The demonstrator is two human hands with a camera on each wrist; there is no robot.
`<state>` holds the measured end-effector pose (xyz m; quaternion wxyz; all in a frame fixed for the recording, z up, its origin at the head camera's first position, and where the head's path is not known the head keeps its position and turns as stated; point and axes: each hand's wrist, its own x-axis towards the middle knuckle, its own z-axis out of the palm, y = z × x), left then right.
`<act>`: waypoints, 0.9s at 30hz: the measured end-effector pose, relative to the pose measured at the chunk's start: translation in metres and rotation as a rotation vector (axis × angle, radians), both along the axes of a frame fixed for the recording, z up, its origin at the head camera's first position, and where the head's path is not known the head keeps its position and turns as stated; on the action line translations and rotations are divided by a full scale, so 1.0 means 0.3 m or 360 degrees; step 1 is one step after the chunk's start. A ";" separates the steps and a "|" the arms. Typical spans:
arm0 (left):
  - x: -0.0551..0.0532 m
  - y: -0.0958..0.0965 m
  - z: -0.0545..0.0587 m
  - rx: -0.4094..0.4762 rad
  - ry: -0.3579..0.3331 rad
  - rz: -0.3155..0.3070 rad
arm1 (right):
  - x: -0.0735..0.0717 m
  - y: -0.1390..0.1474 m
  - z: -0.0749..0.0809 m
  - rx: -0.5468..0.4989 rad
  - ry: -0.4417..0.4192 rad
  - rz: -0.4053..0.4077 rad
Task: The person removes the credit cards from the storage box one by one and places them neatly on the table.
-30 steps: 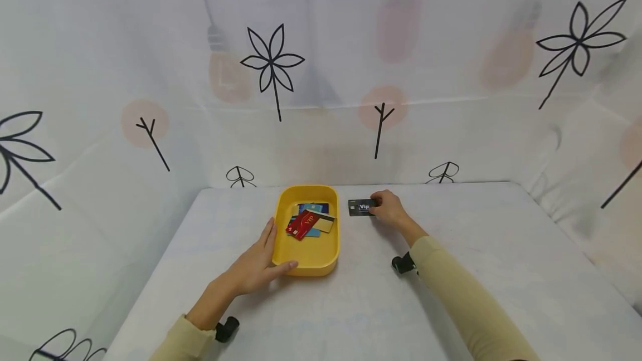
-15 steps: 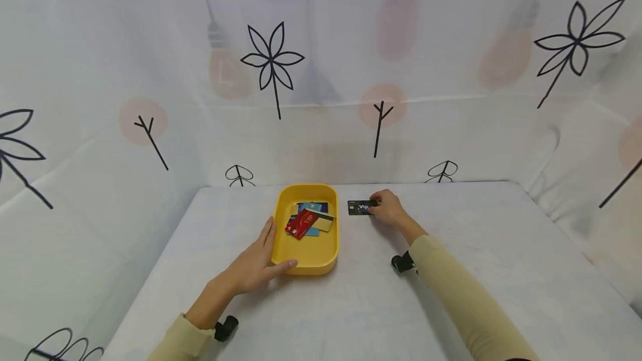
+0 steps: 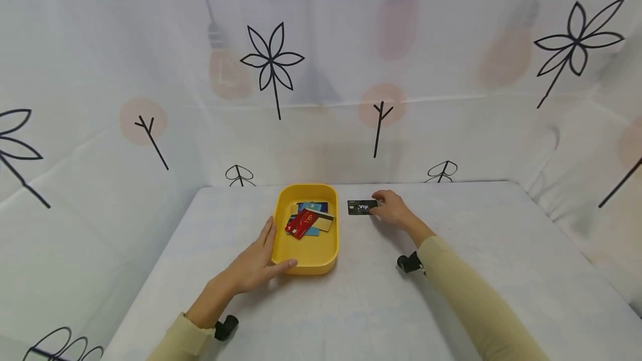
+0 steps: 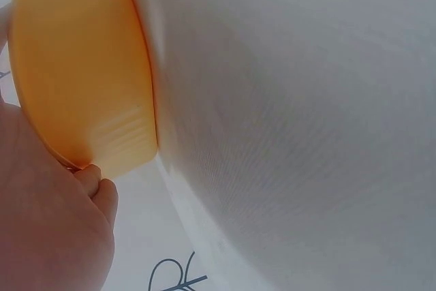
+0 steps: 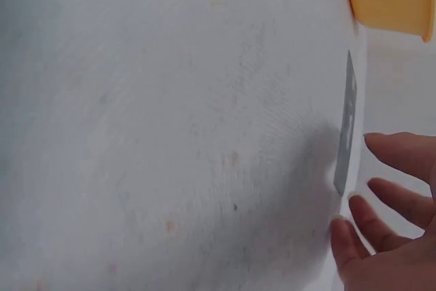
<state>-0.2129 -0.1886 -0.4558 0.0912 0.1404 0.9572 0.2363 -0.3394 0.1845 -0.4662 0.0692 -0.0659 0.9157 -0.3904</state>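
Note:
A shallow yellow tray stands on the table, holding several overlapping cards, with a red VIP card on top. My left hand holds the tray's near left corner, fingers along the left wall and thumb at the front rim. In the left wrist view, finger ends bend against the tray's wall. To the right of the tray, a black Vip card lies flat on the table. My right hand hovers at its right end; the right wrist view shows the fingers spread and apart from the card.
The white-covered table reaches back to a hanging white cloth printed with plants and bulbs. Cloth hangs along the left and right sides too. A small black wrist camera sits under the left wrist, another under the right.
My right hand has let go of the black card and drawn slightly right. The card lies where it was. My left hand and the tray have stayed in place.

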 end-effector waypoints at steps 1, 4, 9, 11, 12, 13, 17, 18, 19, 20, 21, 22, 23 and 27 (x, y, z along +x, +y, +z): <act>0.000 -0.001 -0.001 0.0004 0.0000 0.0000 | 0.004 0.003 0.003 0.0010 0.0004 0.0007; 0.002 -0.002 -0.001 0.0006 0.0000 0.0002 | 0.016 0.011 0.014 0.0014 0.0023 0.0020; 0.004 -0.003 -0.003 0.0005 0.0010 0.0003 | 0.040 0.019 0.044 0.0004 0.0048 0.0039; 0.003 -0.001 -0.003 0.0012 0.0012 -0.0002 | 0.050 0.022 0.058 -0.0003 0.0040 0.0040; 0.002 0.000 -0.003 0.0013 0.0012 -0.0004 | 0.056 0.024 0.063 -0.0003 0.0041 0.0041; 0.001 0.001 -0.004 0.0012 0.0013 -0.0007 | 0.061 0.025 0.069 0.0000 0.0046 0.0046; -0.001 0.003 -0.004 -0.0001 0.0017 -0.0009 | 0.076 0.023 0.087 0.0003 0.0083 0.0075; -0.001 0.003 -0.003 -0.0009 0.0020 -0.0007 | 0.081 0.021 0.091 0.0010 0.0095 0.0085; -0.001 0.003 -0.002 -0.0015 0.0021 -0.0005 | 0.085 0.017 0.096 0.0006 0.0098 0.0090; -0.001 0.003 0.000 -0.0019 0.0020 -0.0004 | 0.089 0.014 0.101 -0.0001 0.0098 0.0093; -0.001 0.003 0.001 -0.0022 0.0020 -0.0002 | 0.093 0.009 0.106 -0.0003 0.0097 0.0094; 0.000 0.003 0.003 -0.0025 0.0018 0.0000 | 0.097 0.005 0.111 -0.0006 0.0094 0.0094; 0.000 0.003 0.003 -0.0028 0.0017 -0.0001 | 0.102 0.000 0.115 -0.0005 0.0092 0.0097; 0.001 0.003 0.006 -0.0016 0.0006 -0.0003 | 0.117 -0.021 0.134 -0.0013 0.0079 0.0112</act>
